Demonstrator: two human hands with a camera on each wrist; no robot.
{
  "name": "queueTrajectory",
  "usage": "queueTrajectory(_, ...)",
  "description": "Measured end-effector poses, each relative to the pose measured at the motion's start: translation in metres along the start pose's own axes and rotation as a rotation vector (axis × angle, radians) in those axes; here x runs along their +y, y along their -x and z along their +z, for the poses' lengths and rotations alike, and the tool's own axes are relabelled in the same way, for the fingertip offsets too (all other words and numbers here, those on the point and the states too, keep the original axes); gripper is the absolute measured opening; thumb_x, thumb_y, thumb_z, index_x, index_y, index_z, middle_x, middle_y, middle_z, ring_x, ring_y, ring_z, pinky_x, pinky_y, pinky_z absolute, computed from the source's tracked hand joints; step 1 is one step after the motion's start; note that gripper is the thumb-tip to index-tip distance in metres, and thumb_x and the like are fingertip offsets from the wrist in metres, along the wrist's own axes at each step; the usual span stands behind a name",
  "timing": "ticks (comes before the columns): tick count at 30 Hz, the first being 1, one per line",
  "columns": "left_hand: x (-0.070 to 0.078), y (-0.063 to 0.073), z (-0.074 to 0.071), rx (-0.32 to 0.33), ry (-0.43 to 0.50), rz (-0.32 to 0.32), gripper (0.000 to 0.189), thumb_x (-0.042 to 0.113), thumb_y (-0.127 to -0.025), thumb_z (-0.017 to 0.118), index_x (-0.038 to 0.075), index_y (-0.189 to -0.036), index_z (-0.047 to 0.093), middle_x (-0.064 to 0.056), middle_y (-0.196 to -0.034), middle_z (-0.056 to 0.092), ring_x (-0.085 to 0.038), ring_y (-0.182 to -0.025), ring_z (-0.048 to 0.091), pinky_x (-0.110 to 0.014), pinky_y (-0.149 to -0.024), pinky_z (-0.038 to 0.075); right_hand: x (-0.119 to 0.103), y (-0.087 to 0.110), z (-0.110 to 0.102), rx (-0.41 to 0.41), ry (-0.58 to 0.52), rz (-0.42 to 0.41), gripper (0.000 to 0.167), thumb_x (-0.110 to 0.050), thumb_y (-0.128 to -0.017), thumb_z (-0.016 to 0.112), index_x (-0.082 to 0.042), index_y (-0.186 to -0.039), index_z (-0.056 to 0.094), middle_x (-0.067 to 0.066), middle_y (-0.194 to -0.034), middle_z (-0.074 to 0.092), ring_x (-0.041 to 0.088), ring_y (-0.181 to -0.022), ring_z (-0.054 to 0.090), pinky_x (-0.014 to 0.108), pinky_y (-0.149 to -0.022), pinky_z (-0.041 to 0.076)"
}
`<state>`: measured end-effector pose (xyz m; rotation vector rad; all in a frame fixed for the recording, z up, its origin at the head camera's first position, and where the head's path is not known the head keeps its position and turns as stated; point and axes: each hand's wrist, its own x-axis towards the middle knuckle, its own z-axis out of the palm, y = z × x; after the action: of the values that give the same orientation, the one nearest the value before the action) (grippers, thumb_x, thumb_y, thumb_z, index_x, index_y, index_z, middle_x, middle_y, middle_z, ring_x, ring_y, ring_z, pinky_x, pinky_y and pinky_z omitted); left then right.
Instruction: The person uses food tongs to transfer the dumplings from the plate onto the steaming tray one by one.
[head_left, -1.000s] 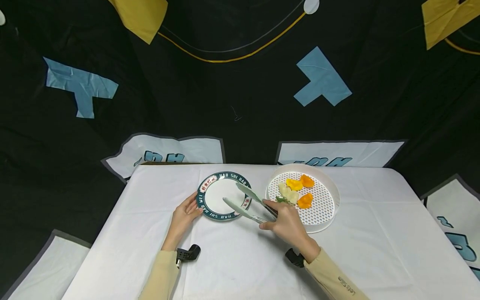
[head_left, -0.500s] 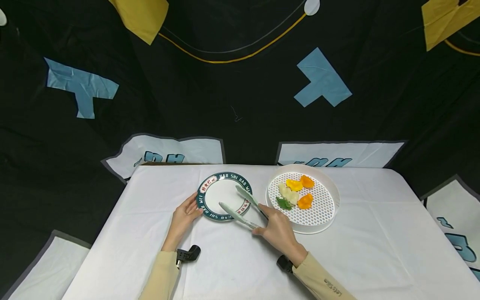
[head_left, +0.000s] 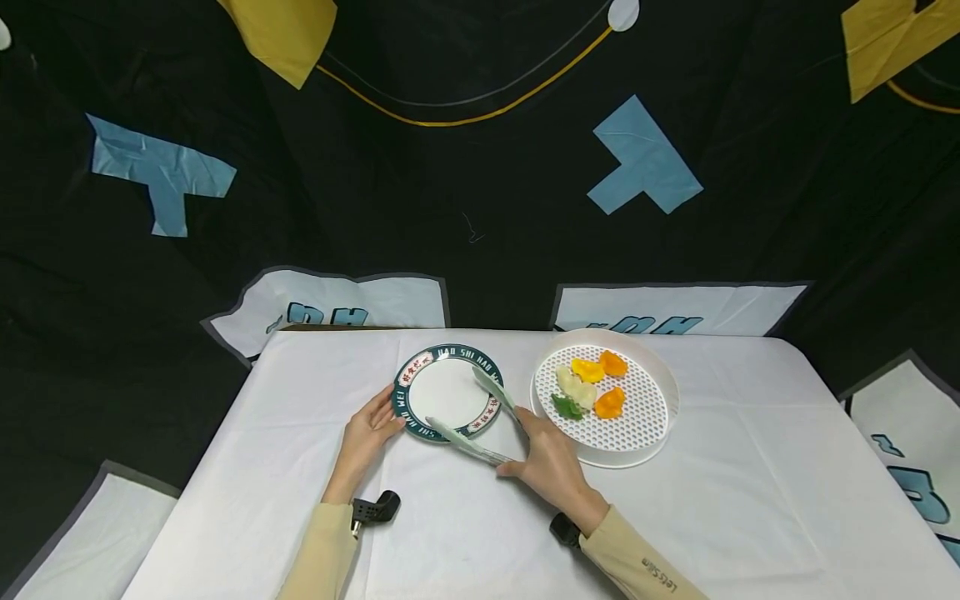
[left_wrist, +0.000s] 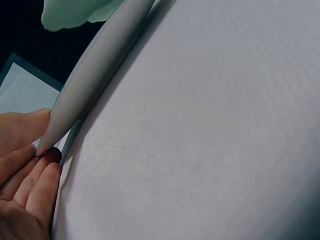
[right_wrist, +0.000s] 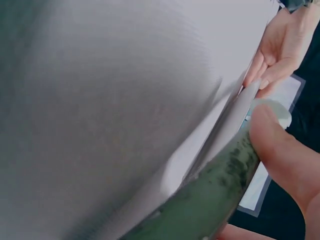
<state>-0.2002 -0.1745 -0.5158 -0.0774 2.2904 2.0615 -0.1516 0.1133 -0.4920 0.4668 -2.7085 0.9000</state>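
A white plate point(head_left: 442, 390) with a dark green lettered rim lies left of centre in the head view. My left hand point(head_left: 367, 433) pinches its left edge; the left wrist view shows the thumb above and fingers below the plate's side point(left_wrist: 97, 70). In my right hand point(head_left: 553, 467) is a pair of pale green tongs point(head_left: 467, 445), held with thumb and fingers on opposite arms. The tong arms stand spread apart over the plate's right half, with nothing seen between the tips. One arm of the tongs point(right_wrist: 215, 190) fills the lower right wrist view.
Right of the plate stands a round white tray with a perforated floor point(head_left: 637, 417). On it lie a yellow piece point(head_left: 587, 371), two orange pieces point(head_left: 610, 403), pale pieces point(head_left: 576, 388) and a green leafy piece point(head_left: 567, 407). A white cloth point(head_left: 750, 500) covers the table; a black curtain hangs behind.
My right hand has moved left and slightly nearer to me, away from the tray, uncovering the green piece. The tong arms have spread wider. My left hand and the plate stay put.
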Motion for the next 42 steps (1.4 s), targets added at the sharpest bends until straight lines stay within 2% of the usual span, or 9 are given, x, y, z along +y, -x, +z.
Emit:
queueTrajectory(11, -0.0025, -0.0019, -0.0026, 0.003, -0.025, 0.013, 0.063, -0.004, -0.088, 0.062, -0.004, -0.145, 0.035, -0.024, -0.146, 0.036, -0.031, -0.133, 0.038, -0.016, -0.101, 0.041, -0.0017, 0.0037, 0.0046, -0.048, 0.025, -0.039, 0.102, -0.035, -0.057, 0.091, 0.011, -0.136, 0.044, 0.028, -0.136, 0.047, 0.04, -0.118, 0.052, 0.047, -0.1, 0.047)
queueTrajectory(29, -0.0002, -0.001, -0.0047, 0.007, -0.035, 0.012, 0.065, 0.0, -0.089, 0.063, -0.002, -0.147, 0.032, -0.025, -0.145, 0.037, -0.031, -0.133, 0.039, -0.015, -0.1, 0.04, -0.0077, 0.0051, 0.0037, -0.077, -0.01, -0.008, 0.097, -0.03, -0.062, 0.09, 0.01, -0.137, 0.043, 0.03, -0.139, 0.042, 0.042, -0.123, 0.046, 0.048, -0.103, 0.045)
queueTrajectory(36, -0.0023, -0.0029, -0.007, 0.012, -0.015, -0.006, 0.068, 0.0, -0.09, 0.063, -0.001, -0.148, 0.029, -0.023, -0.147, 0.035, -0.029, -0.134, 0.037, -0.014, -0.1, 0.04, -0.0085, 0.0045, -0.0002, -0.118, -0.036, 0.02, 0.097, -0.029, -0.065, 0.089, 0.011, -0.138, 0.041, 0.03, -0.142, 0.039, 0.042, -0.126, 0.044, 0.048, -0.105, 0.041)
queueTrajectory(42, -0.0022, -0.0007, -0.0065, 0.011, -0.006, 0.02, 0.066, -0.001, -0.089, 0.062, -0.003, -0.147, 0.03, -0.024, -0.146, 0.036, -0.031, -0.133, 0.039, -0.014, -0.098, 0.042, -0.0081, 0.0065, -0.0026, -0.125, -0.048, 0.021, 0.094, -0.03, -0.067, 0.087, 0.01, -0.139, 0.041, 0.029, -0.142, 0.039, 0.041, -0.127, 0.043, 0.048, -0.107, 0.039)
